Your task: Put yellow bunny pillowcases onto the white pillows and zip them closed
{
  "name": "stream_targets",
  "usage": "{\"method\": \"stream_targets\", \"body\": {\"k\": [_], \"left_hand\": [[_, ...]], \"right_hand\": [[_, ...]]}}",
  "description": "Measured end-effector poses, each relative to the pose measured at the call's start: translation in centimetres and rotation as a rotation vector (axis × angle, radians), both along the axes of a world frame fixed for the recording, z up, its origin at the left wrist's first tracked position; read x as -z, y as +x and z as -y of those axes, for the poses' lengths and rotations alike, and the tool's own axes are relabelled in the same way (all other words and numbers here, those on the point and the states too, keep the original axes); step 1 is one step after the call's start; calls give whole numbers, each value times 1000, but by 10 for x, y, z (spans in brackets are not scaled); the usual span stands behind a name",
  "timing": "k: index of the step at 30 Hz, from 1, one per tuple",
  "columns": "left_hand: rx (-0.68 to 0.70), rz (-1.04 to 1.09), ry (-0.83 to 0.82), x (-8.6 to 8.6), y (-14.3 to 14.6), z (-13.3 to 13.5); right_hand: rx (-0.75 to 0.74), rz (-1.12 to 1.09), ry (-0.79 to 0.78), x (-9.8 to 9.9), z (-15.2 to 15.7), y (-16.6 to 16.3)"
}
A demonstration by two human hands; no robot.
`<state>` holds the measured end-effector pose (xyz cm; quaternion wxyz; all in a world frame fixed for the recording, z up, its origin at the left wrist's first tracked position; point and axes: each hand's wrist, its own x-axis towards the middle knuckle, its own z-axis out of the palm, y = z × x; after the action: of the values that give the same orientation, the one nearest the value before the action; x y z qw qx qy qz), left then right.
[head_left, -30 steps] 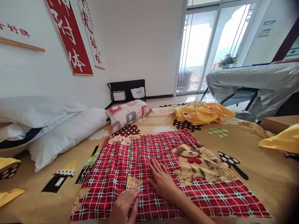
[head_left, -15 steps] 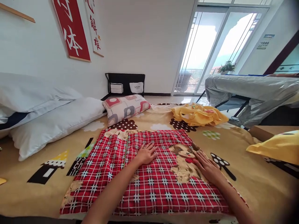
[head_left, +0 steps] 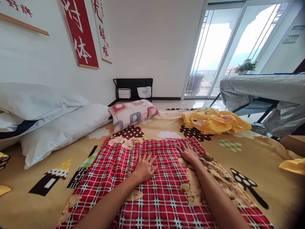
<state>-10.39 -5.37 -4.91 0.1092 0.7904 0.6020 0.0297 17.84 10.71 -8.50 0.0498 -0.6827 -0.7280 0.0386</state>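
Observation:
A red plaid pillowcase [head_left: 162,197] with a dog print lies flat on the tan patterned bedspread [head_left: 252,159] in front of me. My left hand [head_left: 144,167] rests flat on its middle, fingers spread, beside a vertical seam. My right hand [head_left: 189,152] lies flat near the cloth's far edge, fingers stretched out, its forearm crossing the dog print. Neither hand holds anything.
Two white pillows [head_left: 54,127] lie at the left, a small patterned pillow [head_left: 132,114] behind the cloth. Crumpled yellow fabric [head_left: 214,120] sits at the far right of the bed, more yellow cloth [head_left: 294,165] at the right edge. A silver-covered table [head_left: 262,89] stands by the glass doors.
Both hands slid away from me over the plaid cloth; the right hand moved from the dog print up to the far edge. The view shifted closer and slightly left.

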Motion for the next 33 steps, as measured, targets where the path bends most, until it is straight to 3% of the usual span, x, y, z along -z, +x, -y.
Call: {"method": "stream_targets", "body": {"k": [6,9,12,16,19,21,25,29,33], "left_hand": [[57,-283,-157,-48,15,-8],[97,-374,-199,-71,30,-30],[107,-356,-108,-80,64,-63],[183,-198,125,-66,145,-117],[247,-106,225,-37,197,-147],[257,-82,229,-15,210,-159],[140,-19,193,15,177,-174],[23,-7,120,20,101,-171],[-103,-79,125,20,16,-148]], "right_hand": [[-89,-28,-26,5,-29,35],[-95,-36,11,5,-39,51],[-43,-31,57,11,-42,53],[-51,-40,105,18,-40,54],[-85,-47,122,23,-41,60],[-103,-51,138,27,-43,64],[-89,-64,135,35,-50,68],[-56,-80,112,38,-54,67],[-46,-100,92,34,-55,64]]}}
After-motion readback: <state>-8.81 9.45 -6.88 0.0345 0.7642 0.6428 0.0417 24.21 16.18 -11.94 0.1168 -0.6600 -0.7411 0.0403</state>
